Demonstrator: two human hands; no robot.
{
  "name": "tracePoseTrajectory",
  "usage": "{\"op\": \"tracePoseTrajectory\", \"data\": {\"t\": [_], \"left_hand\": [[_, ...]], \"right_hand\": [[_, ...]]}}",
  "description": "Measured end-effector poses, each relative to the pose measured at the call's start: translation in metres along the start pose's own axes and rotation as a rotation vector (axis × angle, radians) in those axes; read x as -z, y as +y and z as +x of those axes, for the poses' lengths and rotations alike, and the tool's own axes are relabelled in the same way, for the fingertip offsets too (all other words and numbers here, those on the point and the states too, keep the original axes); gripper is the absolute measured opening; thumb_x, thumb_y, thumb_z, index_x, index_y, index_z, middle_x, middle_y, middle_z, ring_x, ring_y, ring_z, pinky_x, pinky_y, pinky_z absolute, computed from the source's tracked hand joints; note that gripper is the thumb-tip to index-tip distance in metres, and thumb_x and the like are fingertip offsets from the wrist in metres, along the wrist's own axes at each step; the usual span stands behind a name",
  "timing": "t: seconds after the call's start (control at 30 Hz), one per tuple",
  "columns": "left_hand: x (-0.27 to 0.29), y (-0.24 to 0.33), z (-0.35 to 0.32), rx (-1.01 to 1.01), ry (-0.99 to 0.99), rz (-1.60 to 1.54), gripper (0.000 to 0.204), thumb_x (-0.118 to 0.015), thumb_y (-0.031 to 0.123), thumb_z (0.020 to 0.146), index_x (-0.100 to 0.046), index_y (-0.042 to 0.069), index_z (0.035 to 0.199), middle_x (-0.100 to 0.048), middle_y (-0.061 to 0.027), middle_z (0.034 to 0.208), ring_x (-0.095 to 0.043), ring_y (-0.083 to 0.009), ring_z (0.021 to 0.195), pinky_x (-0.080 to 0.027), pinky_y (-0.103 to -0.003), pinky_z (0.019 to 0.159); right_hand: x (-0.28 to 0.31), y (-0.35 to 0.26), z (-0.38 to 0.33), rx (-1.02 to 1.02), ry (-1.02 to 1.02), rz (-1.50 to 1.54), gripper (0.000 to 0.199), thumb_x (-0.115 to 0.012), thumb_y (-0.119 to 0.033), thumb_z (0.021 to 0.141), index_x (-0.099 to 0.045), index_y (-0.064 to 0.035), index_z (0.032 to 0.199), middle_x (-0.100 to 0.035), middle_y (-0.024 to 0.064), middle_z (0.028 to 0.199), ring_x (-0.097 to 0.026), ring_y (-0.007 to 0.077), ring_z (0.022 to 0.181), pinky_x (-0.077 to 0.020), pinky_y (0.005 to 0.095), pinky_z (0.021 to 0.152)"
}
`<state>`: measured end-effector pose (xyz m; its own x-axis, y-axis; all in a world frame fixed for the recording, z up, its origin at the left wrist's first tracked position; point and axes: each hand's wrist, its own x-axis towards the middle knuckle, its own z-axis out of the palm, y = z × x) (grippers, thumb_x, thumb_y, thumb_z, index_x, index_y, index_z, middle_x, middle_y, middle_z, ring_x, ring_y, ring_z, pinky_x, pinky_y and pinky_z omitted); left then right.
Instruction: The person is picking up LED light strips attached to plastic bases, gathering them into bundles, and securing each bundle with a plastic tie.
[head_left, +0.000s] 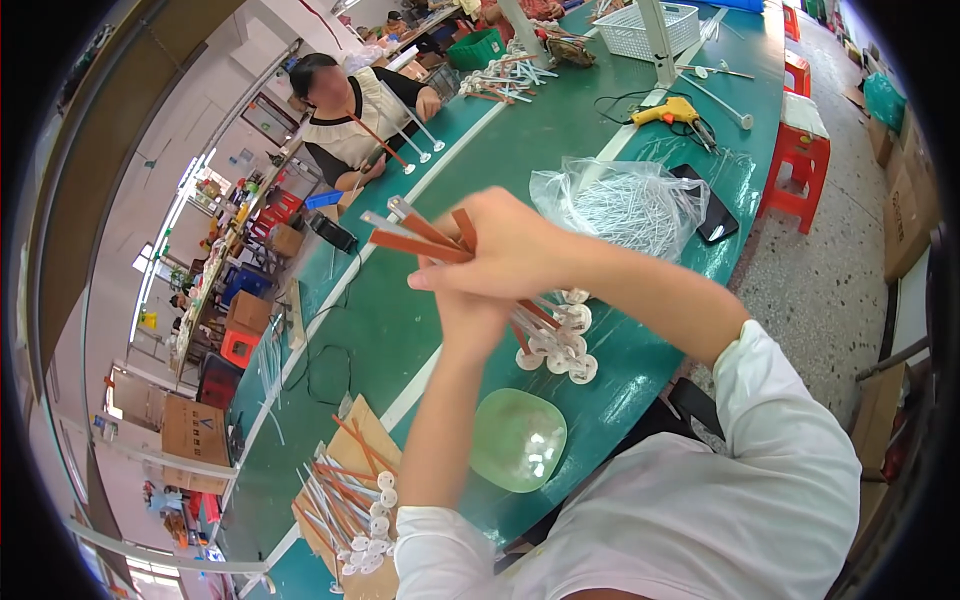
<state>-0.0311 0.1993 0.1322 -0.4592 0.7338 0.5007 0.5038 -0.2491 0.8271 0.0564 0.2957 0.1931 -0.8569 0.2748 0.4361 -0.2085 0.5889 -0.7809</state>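
Observation:
Over the green table, my left hand and my right hand are closed together round a bundle of brown and whitish sticks. The bare stick ends poke out past my fingers to the upper left. On the other side, several white round discs at the stick ends hang below my right forearm. Most of the bundle's middle is hidden by my hands. Close by my left forearm sits a translucent green bowl. Behind my right forearm lies a clear plastic bag full of thin white pieces.
More disc-ended sticks lie on brown cardboard at lower left. A phone rests beside the bag, with a yellow glue gun beyond. Across the table sits a co-worker. A white basket stands far off; red stools are at right.

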Motion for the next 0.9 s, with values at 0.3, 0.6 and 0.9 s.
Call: {"op": "tracePoseTrajectory", "data": {"t": [0.3,0.6,0.9], "left_hand": [[0.005,0.031,0.026,0.102,-0.083,-0.276,0.024,-0.061,0.026,0.092,-0.054,0.007,0.104,-0.061,-0.0049,0.085,-0.063,-0.0150,0.071,-0.052,-0.028,0.063],[-0.015,0.028,0.008,-0.039,-0.018,-0.207,0.014,-0.062,0.014,0.091,-0.057,0.003,0.098,-0.058,-0.0058,0.074,-0.058,-0.0163,0.062,-0.048,-0.029,0.058],[-0.025,0.037,0.001,0.033,-0.252,-0.209,0.015,-0.053,0.014,0.098,-0.060,0.003,0.092,-0.058,-0.0059,0.073,-0.060,-0.0181,0.071,-0.047,-0.031,0.065]], "right_hand": [[0.025,-0.023,0.011,0.475,0.151,-0.046,0.046,-0.076,-0.035,0.075,-0.065,-0.0011,0.104,-0.068,0.0180,0.095,-0.066,0.0298,0.092,-0.0515,0.0379,0.081],[0.040,-0.048,0.000,0.386,-0.092,-0.528,0.053,-0.067,-0.049,0.081,-0.068,0.0000,0.102,-0.068,0.0175,0.088,-0.064,0.0360,0.093,-0.0520,0.0439,0.078],[0.041,-0.080,0.003,0.250,-0.592,-0.840,0.056,-0.061,-0.058,0.079,-0.071,-0.0058,0.097,-0.070,0.0140,0.086,-0.067,0.0353,0.085,-0.0536,0.0451,0.074]]}}
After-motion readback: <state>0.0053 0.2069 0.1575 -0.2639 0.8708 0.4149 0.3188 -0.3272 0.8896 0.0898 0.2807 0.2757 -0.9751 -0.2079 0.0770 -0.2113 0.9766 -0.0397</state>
